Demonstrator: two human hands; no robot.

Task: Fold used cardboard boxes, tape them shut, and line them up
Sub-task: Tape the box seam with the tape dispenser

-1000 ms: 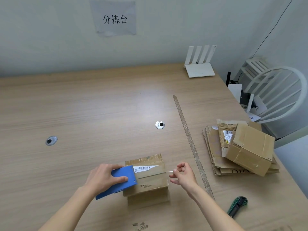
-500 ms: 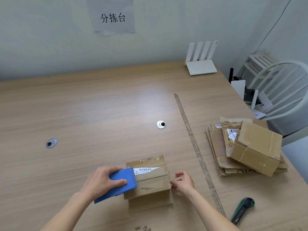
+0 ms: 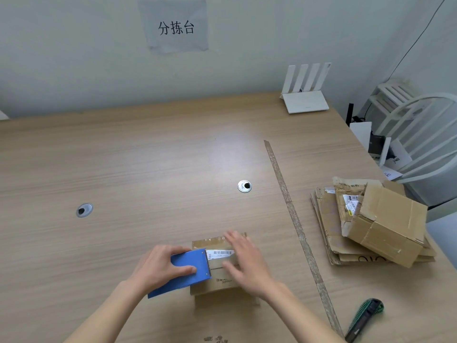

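Observation:
A small closed cardboard box (image 3: 217, 283) with a barcode label stands near the table's front edge. My left hand (image 3: 158, 266) grips a blue tape dispenser (image 3: 188, 268), whose toothed edge lies on the box's left top. My right hand (image 3: 247, 261) lies flat on the right part of the box top with straight fingers, blurred by motion. At the right, a larger folded box (image 3: 388, 229) sits tilted on a stack of flattened cardboard (image 3: 329, 226).
A strip of brown tape (image 3: 296, 231) runs along the table from back to front. A green utility knife (image 3: 366, 318) lies at the front right. Two round cable holes (image 3: 244, 186) (image 3: 84, 210), a white router (image 3: 305, 100) at the back and a white chair (image 3: 420, 144) beside the table.
My right hand moved from beside the box's right edge up onto its top and spread flat. The left hand keeps the dispenser in the same place.

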